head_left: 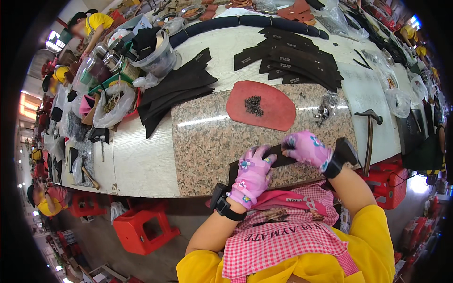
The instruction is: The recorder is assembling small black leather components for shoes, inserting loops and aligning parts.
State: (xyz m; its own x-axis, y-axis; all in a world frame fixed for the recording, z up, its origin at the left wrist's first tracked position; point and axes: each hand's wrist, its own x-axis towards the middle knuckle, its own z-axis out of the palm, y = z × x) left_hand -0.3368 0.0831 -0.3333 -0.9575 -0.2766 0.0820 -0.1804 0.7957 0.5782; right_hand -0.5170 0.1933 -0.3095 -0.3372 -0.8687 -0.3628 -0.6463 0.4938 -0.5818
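A black flat strip-like piece (pixel 283 160), perhaps leather or cloth, lies along the near edge of a speckled stone slab (pixel 203 146). My left hand (pixel 252 174), in a pink flowered glove, is closed over its left part with the fingers bent. Gloved alike, my right hand (pixel 306 148) pinches the strip's upper edge; its fingertips are partly hidden. The strip's right end stands up beside my right wrist. Beyond my hands, a red rounded pad (pixel 278 106) carries a heap of small dark metal bits (pixel 254 106).
Right of the slab lies a hammer (pixel 369 137). A clear bag of small parts (pixel 325 106) rests on the slab. Black cut pieces are stacked at left (pixel 177 92) and behind (pixel 302 59). A bucket (pixel 163 56) stands back left; red stools (pixel 141 231) are below.
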